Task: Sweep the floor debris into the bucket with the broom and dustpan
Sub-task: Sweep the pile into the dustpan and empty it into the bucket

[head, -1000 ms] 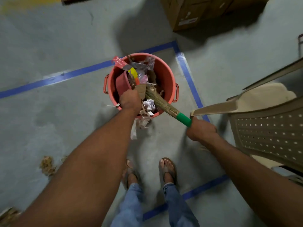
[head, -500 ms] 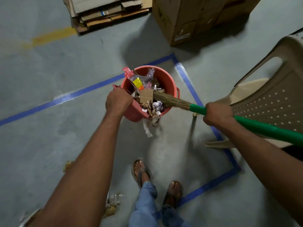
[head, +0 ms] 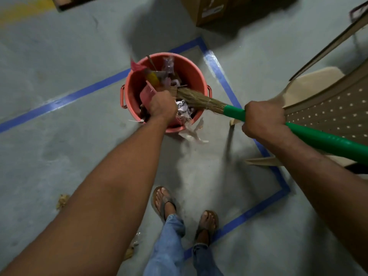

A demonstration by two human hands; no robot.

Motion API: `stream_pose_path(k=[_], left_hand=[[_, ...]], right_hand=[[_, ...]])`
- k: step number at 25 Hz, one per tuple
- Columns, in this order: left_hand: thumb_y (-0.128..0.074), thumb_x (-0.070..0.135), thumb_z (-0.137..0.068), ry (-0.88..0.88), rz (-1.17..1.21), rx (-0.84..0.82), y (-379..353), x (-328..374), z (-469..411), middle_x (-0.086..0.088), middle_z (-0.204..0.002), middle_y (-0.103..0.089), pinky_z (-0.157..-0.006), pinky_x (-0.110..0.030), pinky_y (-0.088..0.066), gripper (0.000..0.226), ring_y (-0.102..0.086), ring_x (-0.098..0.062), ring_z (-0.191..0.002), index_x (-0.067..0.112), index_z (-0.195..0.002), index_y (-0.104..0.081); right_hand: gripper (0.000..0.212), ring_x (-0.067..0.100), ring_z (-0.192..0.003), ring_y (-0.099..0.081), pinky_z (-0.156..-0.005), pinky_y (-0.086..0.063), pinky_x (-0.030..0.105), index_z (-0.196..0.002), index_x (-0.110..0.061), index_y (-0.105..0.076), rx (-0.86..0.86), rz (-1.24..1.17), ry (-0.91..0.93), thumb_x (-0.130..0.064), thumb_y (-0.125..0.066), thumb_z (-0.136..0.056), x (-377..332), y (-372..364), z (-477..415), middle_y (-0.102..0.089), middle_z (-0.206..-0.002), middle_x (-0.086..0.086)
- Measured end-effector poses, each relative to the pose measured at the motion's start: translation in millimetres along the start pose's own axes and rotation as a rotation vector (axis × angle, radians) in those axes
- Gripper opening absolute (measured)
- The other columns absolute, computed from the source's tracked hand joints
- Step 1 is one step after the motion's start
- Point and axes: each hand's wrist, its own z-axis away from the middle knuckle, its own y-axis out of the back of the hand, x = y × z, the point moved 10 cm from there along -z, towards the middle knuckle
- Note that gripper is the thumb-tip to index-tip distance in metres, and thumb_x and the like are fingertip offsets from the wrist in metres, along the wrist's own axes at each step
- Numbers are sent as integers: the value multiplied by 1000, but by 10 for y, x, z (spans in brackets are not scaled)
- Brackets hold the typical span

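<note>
From the head camera, one red bucket [head: 191,64] stands on the floor inside the blue tape corner [head: 214,62], crammed with wrappers and paper that spill over its near rim. The left hand [head: 161,105] grips the single pink dustpan [head: 147,95] tipped into the bucket, and the right hand [head: 262,120] is clenched on the green handle of the one broom [head: 199,99], its bristles lying across the bucket mouth. The load looks light, crumply and springy, so I'd hold the stiff handle low to press it down; two brown scraps [head: 62,200] lie near the left arm.
</note>
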Motion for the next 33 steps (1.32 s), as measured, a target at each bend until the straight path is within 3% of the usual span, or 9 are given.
stream_pose_path(k=[3, 8, 14, 19, 22, 26, 30, 33], left_hand=[[-55, 10, -94, 34, -69, -38, -385, -98, -256, -19, -118, -71, -89, -43, -55, 27, -67, -37, -114, 3, -116, -71], [-57, 14, -95, 146, 35, -115, -486, -600, -454, -24, -130, -65, -101, -43, -49, 35, -60, -41, -125, -2, -125, -65], [-65, 28, -92, 352, 275, -62, 137, -1018, 14, -22, -136, -61, -101, -43, -53, 60, -61, -41, -122, 5, -145, -49], [-69, 31, -79, 468, 384, -35, 628, -1116, 793, -13, -112, -72, -90, -45, -60, 47, -70, -35, -101, 7, -119, -67], [-66, 35, -75, 467, 360, 22, 949, -1012, 1198, -13, -116, -73, -88, -45, -60, 57, -70, -34, -103, 10, -126, -66], [-56, 63, -89, 425, 373, 151, 1333, -742, 1688, -12, -119, -70, -89, -43, -56, 61, -67, -37, -108, 15, -125, -67], [-62, 29, -94, 414, 364, 192, 1252, -778, 2080, -15, -126, -68, -85, -39, -51, 44, -65, -36, -114, 10, -134, -61], [-62, 36, -93, 353, 407, 187, 933, -907, 2382, -17, -118, -72, -88, -40, -52, 39, -66, -40, -110, 11, -122, -72]], right_hand=[[31, 33, -105, -66, -75, -42, 33, -120, -16, -63, 5, 1, 9, -20, -66, -89, -179, -157, -245, -67, -113, 11], [32, 32, -104, -66, -76, -46, 34, -121, -15, -62, -21, -1, 30, -26, -67, -91, -405, -265, -378, -67, -114, 11], [32, 31, -105, -67, -80, -48, 34, -121, -17, -63, 2, -11, 30, -16, -62, -90, -83, 125, -97, -67, -113, 10], [35, 31, -105, -66, -74, -40, 34, -120, -16, -63, 11, -70, 31, -18, -71, -86, 368, 565, 480, -67, -112, 10], [29, 32, -104, -66, -75, -40, 34, -117, -16, -65, 82, -76, 33, -16, -66, -88, 660, 854, 883, -68, -111, 10], [29, 33, -97, -68, -74, -43, 34, -115, -17, -68, 194, -63, 21, -14, -66, -87, 1041, 1052, 1335, -69, -106, 11], [31, 35, -95, -68, -77, -51, 39, -117, -17, -69, 218, -178, -19, -21, -68, -86, 1330, 876, 1704, -70, -103, 12], [31, 38, -98, -67, -79, -50, 40, -114, -18, -69, 111, -395, -75, -24, -65, -83, 1427, 324, 1948, -70, -103, 15]])
